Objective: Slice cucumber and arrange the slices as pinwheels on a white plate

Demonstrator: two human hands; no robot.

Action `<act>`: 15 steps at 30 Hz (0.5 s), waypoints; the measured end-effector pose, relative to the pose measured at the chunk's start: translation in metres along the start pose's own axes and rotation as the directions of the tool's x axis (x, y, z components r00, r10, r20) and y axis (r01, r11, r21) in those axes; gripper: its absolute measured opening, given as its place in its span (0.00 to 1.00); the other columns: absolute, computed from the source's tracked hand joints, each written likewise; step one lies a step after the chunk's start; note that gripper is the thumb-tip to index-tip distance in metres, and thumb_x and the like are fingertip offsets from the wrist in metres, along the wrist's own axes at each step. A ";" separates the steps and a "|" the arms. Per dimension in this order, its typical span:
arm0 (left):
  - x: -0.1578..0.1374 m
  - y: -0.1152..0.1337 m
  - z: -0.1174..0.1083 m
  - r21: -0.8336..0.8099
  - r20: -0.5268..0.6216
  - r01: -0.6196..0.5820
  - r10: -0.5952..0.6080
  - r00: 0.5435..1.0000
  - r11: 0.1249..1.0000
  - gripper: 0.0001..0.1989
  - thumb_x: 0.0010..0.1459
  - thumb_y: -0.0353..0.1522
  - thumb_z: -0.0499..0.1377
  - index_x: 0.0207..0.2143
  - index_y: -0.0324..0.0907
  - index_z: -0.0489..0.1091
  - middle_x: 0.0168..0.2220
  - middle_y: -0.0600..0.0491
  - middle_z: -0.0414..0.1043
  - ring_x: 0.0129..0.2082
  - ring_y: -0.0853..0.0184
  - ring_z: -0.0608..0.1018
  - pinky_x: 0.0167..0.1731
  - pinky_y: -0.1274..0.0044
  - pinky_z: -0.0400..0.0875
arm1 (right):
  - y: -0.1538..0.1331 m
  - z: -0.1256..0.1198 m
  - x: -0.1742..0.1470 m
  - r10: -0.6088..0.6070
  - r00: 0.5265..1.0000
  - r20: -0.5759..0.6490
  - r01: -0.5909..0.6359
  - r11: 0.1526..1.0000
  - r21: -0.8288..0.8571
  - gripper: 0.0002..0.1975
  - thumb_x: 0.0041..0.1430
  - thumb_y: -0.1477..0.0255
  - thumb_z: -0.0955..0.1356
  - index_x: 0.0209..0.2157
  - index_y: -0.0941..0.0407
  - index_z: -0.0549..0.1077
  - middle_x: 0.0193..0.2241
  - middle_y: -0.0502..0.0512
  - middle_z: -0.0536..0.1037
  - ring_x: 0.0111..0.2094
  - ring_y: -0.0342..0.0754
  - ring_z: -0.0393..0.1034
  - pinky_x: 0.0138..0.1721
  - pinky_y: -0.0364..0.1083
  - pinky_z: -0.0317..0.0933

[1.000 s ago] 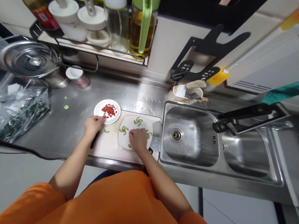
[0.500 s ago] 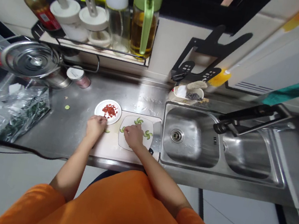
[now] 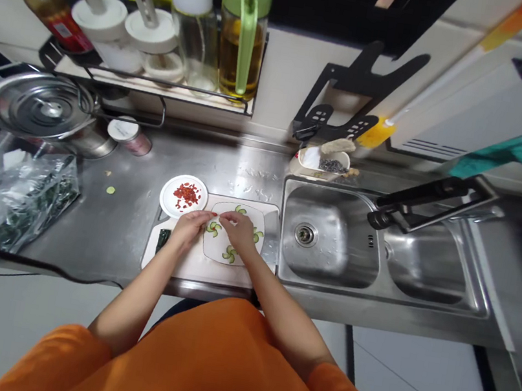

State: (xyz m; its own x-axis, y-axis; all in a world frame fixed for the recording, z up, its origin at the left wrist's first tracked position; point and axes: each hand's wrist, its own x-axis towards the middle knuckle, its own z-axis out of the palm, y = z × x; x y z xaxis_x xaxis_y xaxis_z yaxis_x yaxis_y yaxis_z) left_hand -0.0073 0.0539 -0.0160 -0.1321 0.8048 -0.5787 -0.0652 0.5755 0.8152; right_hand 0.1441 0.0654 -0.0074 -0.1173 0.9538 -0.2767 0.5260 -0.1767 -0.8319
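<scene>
My left hand [image 3: 188, 229] is closed in a pinch on a small red goji berry [image 3: 214, 214], above the square white plate [image 3: 219, 253]. My right hand [image 3: 239, 233] is also pinched, its fingertips close to the left ones; what it holds, if anything, is too small to make out. Curved green slices [image 3: 229, 254] form several pinwheel shapes on the plate. That plate rests on a pale cutting board [image 3: 186, 268]. At the board's upper left, a round white dish [image 3: 168, 202] carries many goji berries [image 3: 186, 195]. A dark green piece [image 3: 163, 240] lies left of my left hand.
A knife blade [image 3: 272, 239] lies along the board's right edge, beside the double sink [image 3: 328, 238]. Leafy greens in a plastic bag [image 3: 38, 208], a steel pot [image 3: 43, 107] and a lidded jar [image 3: 130, 135] stand left. Above hangs a bottle shelf [image 3: 159, 88].
My left hand has moved from the dish's edge rightward to the plate, with a goji berry in its fingertips. My right hand stays over the plate, now meeting the left. The view has shifted slightly.
</scene>
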 end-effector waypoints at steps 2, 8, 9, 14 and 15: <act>-0.001 -0.001 0.009 -0.072 0.050 0.045 -0.042 0.998 0.996 0.20 0.42 0.40 0.63 0.35 0.34 0.75 0.19 0.55 0.68 0.18 0.75 0.65 0.19 0.81 0.59 | 0.003 -0.002 0.000 0.019 0.999 -0.027 -0.017 0.999 0.050 0.09 0.53 0.67 0.65 0.32 0.55 0.76 0.31 0.49 0.78 0.35 0.45 0.70 0.38 0.42 0.59; 0.000 0.000 0.024 -0.211 0.126 0.150 -0.125 0.984 0.966 0.21 0.37 0.37 0.66 0.33 0.34 0.74 0.16 0.60 0.59 0.16 0.80 0.59 0.16 0.84 0.50 | 0.010 -0.003 -0.003 0.057 0.991 -0.117 -0.038 0.986 0.159 0.09 0.50 0.65 0.66 0.28 0.55 0.76 0.28 0.49 0.78 0.32 0.45 0.69 0.37 0.43 0.61; 0.000 0.000 0.027 -0.214 0.129 0.157 -0.131 0.983 0.964 0.21 0.36 0.37 0.67 0.34 0.34 0.74 0.16 0.61 0.58 0.16 0.80 0.58 0.15 0.84 0.48 | 0.012 -0.002 -0.004 0.063 0.990 -0.129 -0.040 0.984 0.176 0.09 0.50 0.65 0.66 0.27 0.55 0.76 0.27 0.49 0.77 0.31 0.45 0.69 0.37 0.43 0.61; 0.001 -0.005 0.033 -0.169 0.105 0.139 -0.122 0.987 0.976 0.21 0.37 0.40 0.66 0.33 0.34 0.74 0.15 0.60 0.60 0.14 0.80 0.58 0.14 0.84 0.47 | 0.027 -0.008 -0.004 0.073 0.988 -0.136 -0.044 0.978 0.202 0.10 0.50 0.64 0.66 0.27 0.55 0.76 0.27 0.48 0.77 0.31 0.45 0.69 0.35 0.43 0.60; 0.001 -0.007 0.032 -0.143 0.077 0.117 -0.107 0.991 0.983 0.21 0.38 0.40 0.66 0.33 0.35 0.74 0.16 0.59 0.62 0.15 0.79 0.60 0.15 0.83 0.50 | 0.032 -0.012 -0.002 0.076 0.987 -0.141 -0.049 0.981 0.186 0.10 0.50 0.65 0.65 0.28 0.55 0.76 0.27 0.49 0.77 0.31 0.45 0.69 0.35 0.43 0.60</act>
State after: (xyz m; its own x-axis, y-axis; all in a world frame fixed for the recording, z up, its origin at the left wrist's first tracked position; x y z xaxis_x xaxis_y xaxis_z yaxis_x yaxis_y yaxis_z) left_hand 0.0249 0.0558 -0.0231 -0.0482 0.7476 -0.6624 -0.2207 0.6389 0.7370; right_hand 0.1707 0.0605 -0.0278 0.0432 0.9623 -0.2687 0.3652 -0.2655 -0.8923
